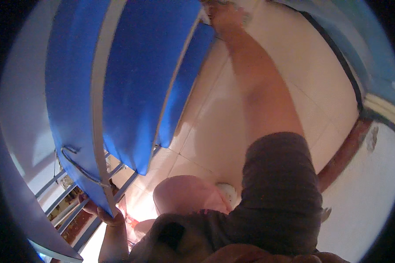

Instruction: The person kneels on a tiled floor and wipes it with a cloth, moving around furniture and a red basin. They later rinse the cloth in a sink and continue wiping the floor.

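Note:
A long blue panel with a pale edge (75, 82) stretches away before me on the left. My left hand (102, 212) grips its near corner, fingers curled around the underside. A thin cord (85, 171) lies across this panel close to that corner. Further blue panels, a wide one (135, 92) and a narrower one (184, 85), show lower down and to the right. My right arm reaches far forward, and my right hand (225, 14) is at the far end of the panels. Blur and the picture's top edge keep its fingers and anything in them unclear.
Metal bars (75, 210) run beneath the panels at lower left. Pale floor tiles (214, 108) spread to the right. A white wall (358, 184) with a reddish-brown base strip (344, 148) stands on the right, beyond my sleeve.

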Available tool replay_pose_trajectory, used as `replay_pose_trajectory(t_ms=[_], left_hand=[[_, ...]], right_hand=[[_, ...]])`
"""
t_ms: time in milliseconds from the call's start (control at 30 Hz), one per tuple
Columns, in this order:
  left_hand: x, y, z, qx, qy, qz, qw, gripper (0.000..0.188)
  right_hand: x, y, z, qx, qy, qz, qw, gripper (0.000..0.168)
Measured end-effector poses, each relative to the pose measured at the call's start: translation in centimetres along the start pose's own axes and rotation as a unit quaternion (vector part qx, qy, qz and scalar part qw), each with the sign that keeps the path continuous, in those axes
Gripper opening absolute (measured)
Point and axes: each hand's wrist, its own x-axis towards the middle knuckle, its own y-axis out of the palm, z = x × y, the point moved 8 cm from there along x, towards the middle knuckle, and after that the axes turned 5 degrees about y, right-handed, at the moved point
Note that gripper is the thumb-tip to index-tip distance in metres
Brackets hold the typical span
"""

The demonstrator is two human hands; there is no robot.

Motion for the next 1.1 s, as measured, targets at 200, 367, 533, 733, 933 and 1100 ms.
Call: replay_pose_trajectory(t_ms=[200, 367, 533, 733, 933, 1100], left_hand=[[-1.4, -4.7, 4.0, 0.142, 0.064, 0.061, 0.986, 0.065], [0.1, -2.8, 0.9, 0.241, 0.279, 0.146, 0.918, 0.041], [-0.6, -5.0, 6.9, 0.124, 0.053, 0.068, 0.989, 0.065], [0.9, -3.4, 2.4, 0.244, 0.18, 0.109, 0.947, 0.054], [-0.1, -0.1, -2.0, 0.278, 0.301, 0.096, 0.907, 0.042], [-0.2, -2.2, 3.0, 0.004, 0.104, -0.007, 0.995, 0.041]], right_hand=[[-4.1, -2.3, -2.7, 0.053, 0.041, -0.015, 0.998, 0.071], [-10.3, -6.0, -28.0, 0.013, 0.319, -0.047, 0.946, 0.071], [-24.6, -2.1, -52.3, -0.09, 0.469, -0.019, 0.878, 0.075], [-42.7, 0.6, -48.9, -0.374, 0.342, 0.114, 0.855, 0.064], [-40.9, 0.3, -25.8, 0.065, 0.321, -0.155, 0.932, 0.06], [-41.6, 8.8, -1.9, 0.176, 0.123, -0.03, 0.976, 0.05]])
